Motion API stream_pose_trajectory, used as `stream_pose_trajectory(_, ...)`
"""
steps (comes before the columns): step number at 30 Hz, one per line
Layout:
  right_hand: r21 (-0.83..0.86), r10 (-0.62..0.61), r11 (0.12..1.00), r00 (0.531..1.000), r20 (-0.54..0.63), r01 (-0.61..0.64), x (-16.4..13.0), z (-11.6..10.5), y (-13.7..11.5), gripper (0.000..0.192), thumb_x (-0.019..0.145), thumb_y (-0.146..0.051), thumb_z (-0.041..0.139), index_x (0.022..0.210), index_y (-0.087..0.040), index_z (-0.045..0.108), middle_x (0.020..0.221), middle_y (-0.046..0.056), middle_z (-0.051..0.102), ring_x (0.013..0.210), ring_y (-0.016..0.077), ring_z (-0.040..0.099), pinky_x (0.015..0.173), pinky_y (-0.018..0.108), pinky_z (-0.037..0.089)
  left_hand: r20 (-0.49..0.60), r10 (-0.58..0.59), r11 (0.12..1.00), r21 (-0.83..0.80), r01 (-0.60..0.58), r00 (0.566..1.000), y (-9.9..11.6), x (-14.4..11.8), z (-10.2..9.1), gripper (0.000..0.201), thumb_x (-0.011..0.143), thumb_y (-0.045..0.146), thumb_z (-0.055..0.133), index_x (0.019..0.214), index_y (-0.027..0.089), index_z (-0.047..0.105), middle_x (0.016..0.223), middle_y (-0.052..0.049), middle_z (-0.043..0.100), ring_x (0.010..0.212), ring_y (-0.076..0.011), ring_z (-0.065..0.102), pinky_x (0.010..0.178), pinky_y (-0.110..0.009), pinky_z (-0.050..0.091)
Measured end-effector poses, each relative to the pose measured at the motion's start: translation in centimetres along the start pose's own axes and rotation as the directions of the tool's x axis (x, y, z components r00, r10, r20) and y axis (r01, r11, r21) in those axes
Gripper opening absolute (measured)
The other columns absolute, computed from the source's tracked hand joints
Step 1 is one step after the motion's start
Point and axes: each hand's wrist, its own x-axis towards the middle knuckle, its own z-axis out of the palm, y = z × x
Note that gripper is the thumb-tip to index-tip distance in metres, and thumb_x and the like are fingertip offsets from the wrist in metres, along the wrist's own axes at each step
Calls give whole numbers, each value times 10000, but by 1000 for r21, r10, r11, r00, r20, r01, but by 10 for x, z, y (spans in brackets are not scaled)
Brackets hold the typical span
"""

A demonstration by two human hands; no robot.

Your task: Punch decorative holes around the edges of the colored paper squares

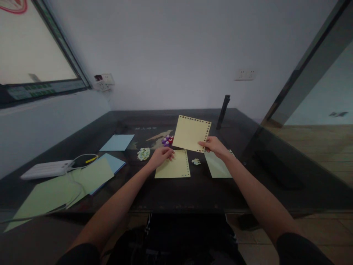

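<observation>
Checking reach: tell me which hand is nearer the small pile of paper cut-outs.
Left. The left hand lies just right of the pile; the right hand is farther right, holding a yellow sheet.

R hand [214,145] w/ yellow sheet [191,133]

Looks like an office or classroom-type room set up for paper crafts, not a home kitchen or anything. Plain white wall [176,48] with power sockets [245,74], a big whiteboard or screen [30,48] on the left, and a glass partition [317,73] on the right. The dark bench [193,195] is scattered with coloured paper sheets [91,176], little craft punches [167,140] and a white power strip [46,169].
</observation>
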Motion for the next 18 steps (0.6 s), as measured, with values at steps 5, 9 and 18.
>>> stream_pose_trajectory(5,100,58,994,994,-94,-48,-6,-11,6,197,687,-305,686,720,-117,639,599,40,639,446,85,486,398,201,390,-86,28,982,189,-12,996,1,2,-6,239,809,365,513,788,159,632,722,-51,694,615,-166,642,636,-298,512)
stream_pose_trajectory(9,231,110,970,983,-148,-74,-16,-15,4,150,660,-231,712,739,-115,660,666,56,669,505,101,557,453,209,478,-176,77,919,394,-2,981,-4,14,-18,184,800,290,517,864,175,645,838,-58,699,750,-195,651,744,-328,503)
stream_pose_trajectory(18,352,109,934,984,-138,-54,-29,-9,1,197,610,-176,761,776,-121,671,756,66,693,570,113,603,465,194,523,-210,144,652,756,67,967,-24,44,-20,316,774,238,547,1085,204,597,1124,-121,585,1011,-266,570,853,-390,460)
